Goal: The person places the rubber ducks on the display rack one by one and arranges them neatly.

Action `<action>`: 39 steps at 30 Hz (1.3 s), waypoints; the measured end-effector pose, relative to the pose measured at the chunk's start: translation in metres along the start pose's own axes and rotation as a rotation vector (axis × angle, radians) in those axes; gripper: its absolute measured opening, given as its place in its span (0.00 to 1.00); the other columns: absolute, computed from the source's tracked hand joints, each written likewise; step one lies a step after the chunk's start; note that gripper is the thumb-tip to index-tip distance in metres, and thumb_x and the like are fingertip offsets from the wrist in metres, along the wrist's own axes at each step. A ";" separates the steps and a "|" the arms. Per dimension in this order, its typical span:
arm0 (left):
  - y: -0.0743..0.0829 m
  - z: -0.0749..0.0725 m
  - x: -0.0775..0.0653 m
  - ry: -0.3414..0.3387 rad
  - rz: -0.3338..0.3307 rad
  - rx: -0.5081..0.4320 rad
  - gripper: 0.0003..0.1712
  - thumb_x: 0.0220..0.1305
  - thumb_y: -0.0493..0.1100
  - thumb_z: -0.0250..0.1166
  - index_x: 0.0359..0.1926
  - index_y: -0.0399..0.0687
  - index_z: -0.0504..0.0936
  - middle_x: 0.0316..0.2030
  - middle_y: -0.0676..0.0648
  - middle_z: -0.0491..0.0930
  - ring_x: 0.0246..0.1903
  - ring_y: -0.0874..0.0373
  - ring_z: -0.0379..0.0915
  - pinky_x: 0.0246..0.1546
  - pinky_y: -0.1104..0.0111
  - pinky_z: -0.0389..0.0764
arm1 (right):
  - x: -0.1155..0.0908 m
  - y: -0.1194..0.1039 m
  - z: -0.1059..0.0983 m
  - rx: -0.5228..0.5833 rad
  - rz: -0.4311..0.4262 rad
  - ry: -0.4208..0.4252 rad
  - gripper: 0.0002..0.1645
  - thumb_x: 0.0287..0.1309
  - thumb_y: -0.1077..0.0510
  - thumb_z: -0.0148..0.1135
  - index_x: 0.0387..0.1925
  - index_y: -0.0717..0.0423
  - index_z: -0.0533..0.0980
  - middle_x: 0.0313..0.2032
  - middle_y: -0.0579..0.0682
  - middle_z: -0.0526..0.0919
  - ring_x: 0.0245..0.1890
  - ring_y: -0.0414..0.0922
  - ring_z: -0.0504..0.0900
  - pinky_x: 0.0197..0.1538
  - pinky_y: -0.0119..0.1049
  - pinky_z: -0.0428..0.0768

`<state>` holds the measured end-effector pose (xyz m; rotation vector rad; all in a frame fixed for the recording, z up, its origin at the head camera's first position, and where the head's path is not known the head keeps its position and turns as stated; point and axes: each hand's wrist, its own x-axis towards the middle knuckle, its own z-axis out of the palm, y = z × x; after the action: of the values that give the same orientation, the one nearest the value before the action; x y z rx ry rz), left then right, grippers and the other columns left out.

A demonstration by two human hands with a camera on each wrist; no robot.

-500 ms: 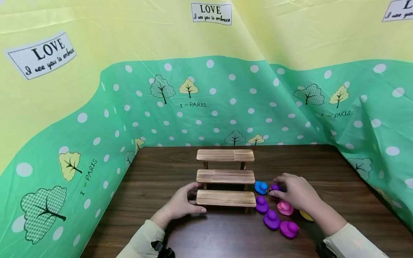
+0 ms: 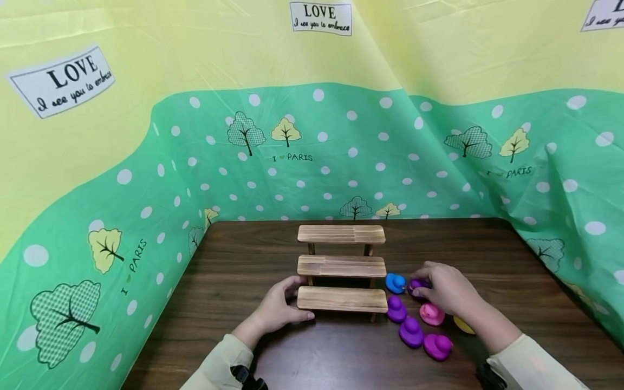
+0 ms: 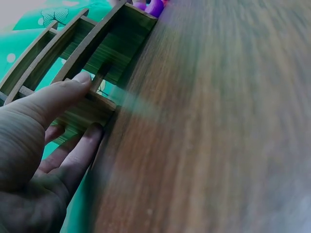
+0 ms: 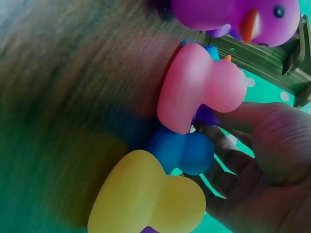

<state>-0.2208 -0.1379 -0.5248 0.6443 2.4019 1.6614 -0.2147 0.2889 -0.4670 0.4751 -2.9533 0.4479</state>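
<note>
A three-tier wooden stand (image 2: 342, 299) stands on the table. My left hand (image 2: 275, 310) holds its lower left end, thumb in front and fingers behind. To the right of the stand, my right hand (image 2: 450, 288) pinches a purple rubber duck (image 2: 417, 286) from above between thumb and fingers; the hand covers part of it. A blue duck (image 2: 395, 283) sits between this duck and the stand. Nearer me is a pink duck (image 2: 431, 314). In the right wrist view, a yellow duck (image 4: 146, 194) and another blue duck (image 4: 189, 150) lie beside the hand's fingers.
Two more purple ducks (image 2: 411, 332) and a magenta duck (image 2: 437, 346) sit in front of the stand's right end. The dark wooden tabletop (image 2: 244, 244) ends at a green and yellow printed cloth (image 2: 278, 184) behind and along both sides.
My right thumb has drawn in slightly against the purple duck. My left hand keeps its hold on the stand, which has not visibly moved; the head view has shifted a little.
</note>
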 end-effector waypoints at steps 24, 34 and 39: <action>0.000 0.001 0.000 0.003 -0.014 -0.053 0.44 0.48 0.35 0.86 0.66 0.39 0.76 0.62 0.41 0.79 0.58 0.47 0.78 0.52 0.69 0.83 | 0.002 0.010 0.000 0.133 0.146 -0.058 0.25 0.51 0.51 0.84 0.49 0.55 0.87 0.46 0.57 0.86 0.46 0.59 0.85 0.46 0.60 0.84; -0.001 0.001 0.000 0.005 -0.012 -0.038 0.44 0.48 0.36 0.86 0.65 0.39 0.76 0.61 0.42 0.79 0.58 0.48 0.79 0.52 0.69 0.83 | 0.009 0.003 -0.019 0.216 0.108 0.084 0.21 0.55 0.56 0.82 0.48 0.53 0.84 0.45 0.54 0.85 0.48 0.59 0.85 0.48 0.60 0.85; -0.001 0.001 -0.001 0.003 -0.014 -0.034 0.43 0.48 0.36 0.86 0.65 0.40 0.76 0.60 0.42 0.79 0.57 0.49 0.79 0.53 0.69 0.83 | 0.019 -0.005 -0.041 0.263 0.067 0.173 0.20 0.58 0.55 0.80 0.50 0.53 0.84 0.47 0.54 0.86 0.48 0.58 0.85 0.49 0.59 0.85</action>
<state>-0.2202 -0.1377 -0.5262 0.6184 2.3692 1.6956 -0.2287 0.2917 -0.4236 0.3433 -2.7620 0.8464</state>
